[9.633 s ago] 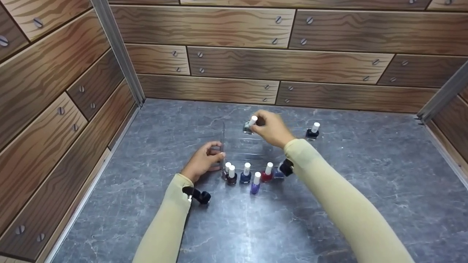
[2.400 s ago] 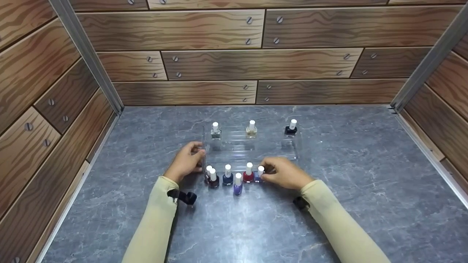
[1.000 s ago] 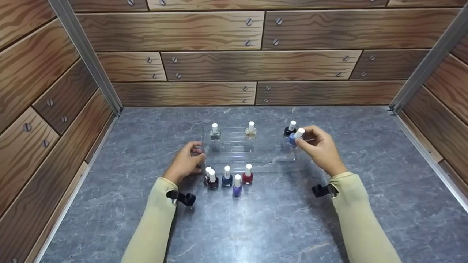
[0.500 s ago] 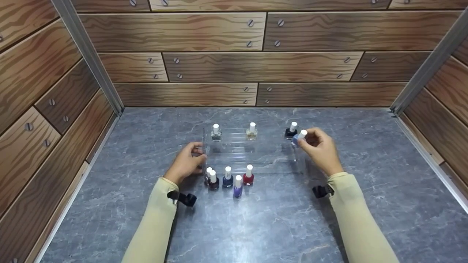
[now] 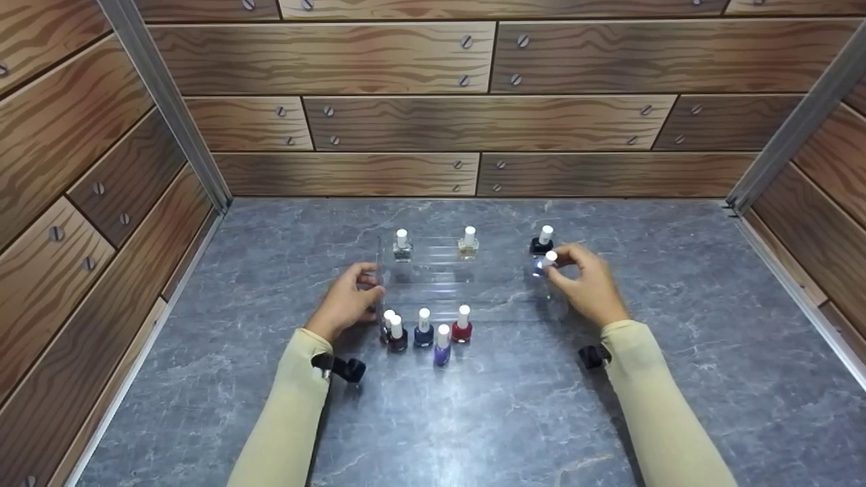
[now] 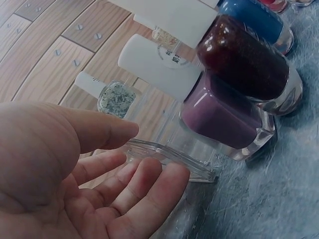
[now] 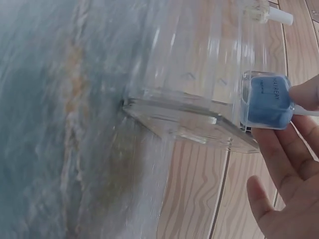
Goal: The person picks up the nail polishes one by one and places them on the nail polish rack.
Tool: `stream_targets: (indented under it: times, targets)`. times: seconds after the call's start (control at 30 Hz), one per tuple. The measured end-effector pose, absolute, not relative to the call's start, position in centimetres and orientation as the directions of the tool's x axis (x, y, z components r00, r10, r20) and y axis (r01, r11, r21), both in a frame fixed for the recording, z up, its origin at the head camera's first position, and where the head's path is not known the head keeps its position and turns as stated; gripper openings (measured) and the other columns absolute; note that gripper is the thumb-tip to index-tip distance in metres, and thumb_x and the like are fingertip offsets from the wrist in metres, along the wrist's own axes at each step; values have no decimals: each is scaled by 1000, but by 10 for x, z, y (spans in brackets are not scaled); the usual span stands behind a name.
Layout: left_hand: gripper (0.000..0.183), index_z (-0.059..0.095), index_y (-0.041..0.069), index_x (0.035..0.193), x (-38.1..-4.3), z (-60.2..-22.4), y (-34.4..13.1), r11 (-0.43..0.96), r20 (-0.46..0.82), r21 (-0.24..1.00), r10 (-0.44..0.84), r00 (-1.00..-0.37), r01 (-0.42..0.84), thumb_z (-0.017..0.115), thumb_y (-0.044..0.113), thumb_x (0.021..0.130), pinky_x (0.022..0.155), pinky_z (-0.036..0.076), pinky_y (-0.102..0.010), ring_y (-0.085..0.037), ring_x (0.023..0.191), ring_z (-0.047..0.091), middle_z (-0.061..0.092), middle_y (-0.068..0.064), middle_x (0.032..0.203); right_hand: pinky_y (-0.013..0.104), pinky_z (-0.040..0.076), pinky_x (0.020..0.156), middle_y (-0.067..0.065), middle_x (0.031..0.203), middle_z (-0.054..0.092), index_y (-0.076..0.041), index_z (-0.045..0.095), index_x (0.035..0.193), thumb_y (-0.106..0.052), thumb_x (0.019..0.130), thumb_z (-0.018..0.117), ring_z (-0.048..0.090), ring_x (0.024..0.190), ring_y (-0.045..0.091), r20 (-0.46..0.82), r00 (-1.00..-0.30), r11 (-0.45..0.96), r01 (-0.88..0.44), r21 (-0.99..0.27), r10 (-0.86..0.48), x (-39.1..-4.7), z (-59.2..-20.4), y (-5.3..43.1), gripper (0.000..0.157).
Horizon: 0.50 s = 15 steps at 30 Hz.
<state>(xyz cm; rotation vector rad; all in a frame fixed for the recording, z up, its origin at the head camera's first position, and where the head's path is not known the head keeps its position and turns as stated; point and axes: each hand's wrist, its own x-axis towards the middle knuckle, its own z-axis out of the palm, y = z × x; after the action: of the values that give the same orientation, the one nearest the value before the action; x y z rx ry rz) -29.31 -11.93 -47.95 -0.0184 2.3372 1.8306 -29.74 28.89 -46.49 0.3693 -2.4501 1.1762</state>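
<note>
My right hand (image 5: 590, 284) pinches a blue nail polish bottle (image 7: 269, 99) by its white cap, at the right end of a clear tiered rack (image 5: 440, 291). The bottle is tilted in the right wrist view, right at the rack's tier, below a black bottle (image 5: 541, 245). My left hand (image 5: 346, 301) holds the rack's left side panel (image 6: 169, 154) between thumb and fingers. On the top tier stand a glitter bottle (image 5: 402, 250) and a pale gold bottle (image 5: 468, 247).
In front of the rack stand a mauve bottle (image 6: 224, 112), a dark maroon bottle (image 5: 398, 339), a dark blue bottle (image 5: 424, 335), a purple bottle (image 5: 442, 354) and a red bottle (image 5: 461, 330). Wood-patterned walls (image 5: 379, 122) surround the grey marbled table (image 5: 473, 433).
The right hand picked up the blue bottle from the front row and carried it to the rack's right end, lowering it slightly just now. Glitter and gold bottles came onto the top tier earlier.
</note>
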Motion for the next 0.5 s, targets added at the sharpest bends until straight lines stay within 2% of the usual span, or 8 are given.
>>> stream_targets:
  times: [0.1, 0.17, 0.33, 0.5]
  targets:
    - [51, 49, 3, 147, -293, -479, -119, 245, -145, 962, 97, -985, -118, 66, 2, 98, 72, 65, -39, -24, 92, 62, 55, -19, 130, 45, 47, 95, 16, 97, 73, 1, 72, 104, 0, 89, 78, 66, 95, 33, 470, -879, 644, -403, -651, -75, -297, -466, 290, 16]
    - [52, 49, 3, 147, -293, -478, -119, 246, -145, 962, 100, -984, -116, 66, 3, 98, 72, 65, -40, -24, 91, 62, 54, -19, 131, 45, 44, 92, 16, 97, 73, 0, 72, 105, -2, 89, 79, 64, 93, 34, 470, -879, 667, -399, -629, -82, -297, -466, 291, 17]
    - [53, 48, 4, 147, -293, -478, -119, 247, -149, 962, 107, -983, -119, 66, 3, 98, 75, 65, -42, -24, 91, 62, 54, -19, 132, 32, 41, 74, 14, 97, 72, -2, 74, 106, -7, 90, 79, 55, 79, 23, 433, -898, 717, -355, -600, -81, -295, -465, 293, 18]
    - [52, 48, 4, 148, -293, -479, -120, 241, -154, 962, 108, -982, -125, 65, 3, 99, 75, 65, -41, -25, 91, 62, 53, -18, 132, 22, 39, 56, 13, 98, 73, -3, 74, 111, -8, 94, 76, 49, 66, 13, 362, -929, 702, -306, -642, -74, -294, -466, 292, 18]
